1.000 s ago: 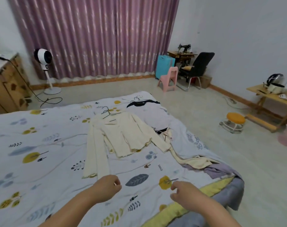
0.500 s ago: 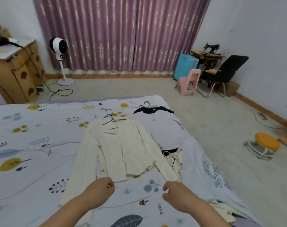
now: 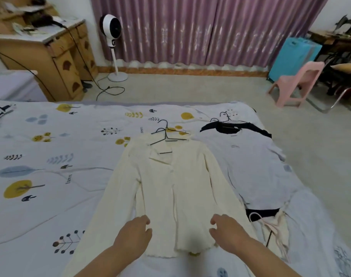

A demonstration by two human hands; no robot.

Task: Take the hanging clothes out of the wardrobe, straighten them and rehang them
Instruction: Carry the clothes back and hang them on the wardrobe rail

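Observation:
A cream long-sleeved cardigan lies flat, front up, on the patterned bedsheet. Black wire hangers sit at its collar. My left hand and my right hand are over its lower part near the hem, one on each side. Their fingers are loosely curled, thumb and fingers apart, with no fabric caught between them. To the right lies a grey top with black trim on its own hanger. The wardrobe is out of view.
A small pale garment with pink straps lies at the bed's right edge. Beyond the bed stand a wooden desk, a white pedestal fan with a trailing cord, a pink chair and a blue box.
The view has swung left and closer to the bed. Both hands have moved forward from the bare sheet onto the cardigan's lower part.

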